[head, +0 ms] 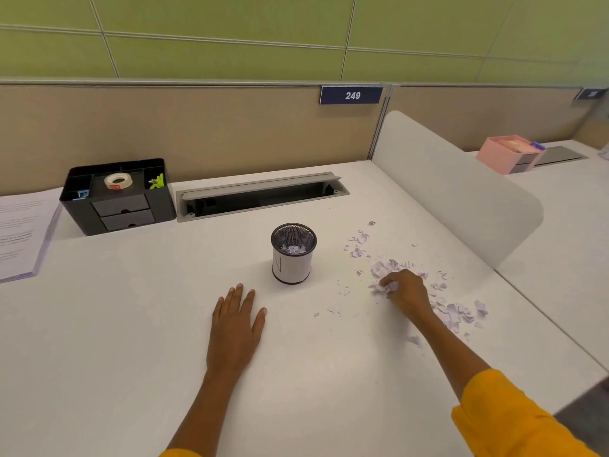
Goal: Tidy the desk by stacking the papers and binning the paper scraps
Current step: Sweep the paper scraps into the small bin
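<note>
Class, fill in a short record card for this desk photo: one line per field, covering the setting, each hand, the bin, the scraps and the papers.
setting: white desk in a partitioned office
left hand: flat on the desk, fingers straight, holding nothing
right hand: fingers curled round a clump of paper scraps
bin: small mesh cup, upright, some scraps already inside
scraps: many lie scattered right of the cup
papers: stack at the left edge, beside a black organiser
</note>
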### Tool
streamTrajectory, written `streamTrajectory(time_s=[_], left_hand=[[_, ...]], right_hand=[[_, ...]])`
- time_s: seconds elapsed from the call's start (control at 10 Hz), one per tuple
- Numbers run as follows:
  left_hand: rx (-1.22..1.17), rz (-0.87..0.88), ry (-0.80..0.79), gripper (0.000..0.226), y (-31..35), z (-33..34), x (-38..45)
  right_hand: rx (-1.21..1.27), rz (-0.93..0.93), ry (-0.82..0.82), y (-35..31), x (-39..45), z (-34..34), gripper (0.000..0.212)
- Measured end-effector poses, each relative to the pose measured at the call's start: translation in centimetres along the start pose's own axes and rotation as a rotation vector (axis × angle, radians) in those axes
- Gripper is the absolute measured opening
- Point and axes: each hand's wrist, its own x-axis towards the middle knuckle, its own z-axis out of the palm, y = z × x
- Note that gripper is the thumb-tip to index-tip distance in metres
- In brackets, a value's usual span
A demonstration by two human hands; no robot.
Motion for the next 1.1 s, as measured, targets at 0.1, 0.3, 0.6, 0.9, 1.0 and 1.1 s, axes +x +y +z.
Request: streamTrajectory(time_s=[0.1,0.3,0.6,0.9,1.0,1.1], left_hand=[[0.003,-0.005,0.002,0.063,0.0,0.0,0.0],[0.005,-0.011,0.002,0.062,0.0,0.0,0.1],[-0.001,-0.018,-0.004,0.059,0.1,0.0,0.1],[0.003,-0.022,-0.016,0.067,0.2,-0.4,0.0],[-0.003,-0.026,-0.011,0.073,0.2,-0.5,0.0],[-0.011,-0.035,-0.017,0.074,0.1,-0.5,-0.1]], right_hand=[[0.174,0.032,-0.005,-1.2,-0.1,-0.2,0.020],[0.458,-0.001,0.004,-4.0,-0.1,-1.4,0.011],[0.802,-0.065,-0.079,-11.4,0.7,-3.2,0.018],[0.635,-0.131,-0.192,-17.3,2.3,-0.9,0.020],[0.594,-0.123,-0.211,-17.7,2.4,-0.6,0.021],[0.615,-0.146,-0.211,-17.6,2.3,-0.9,0.021]])
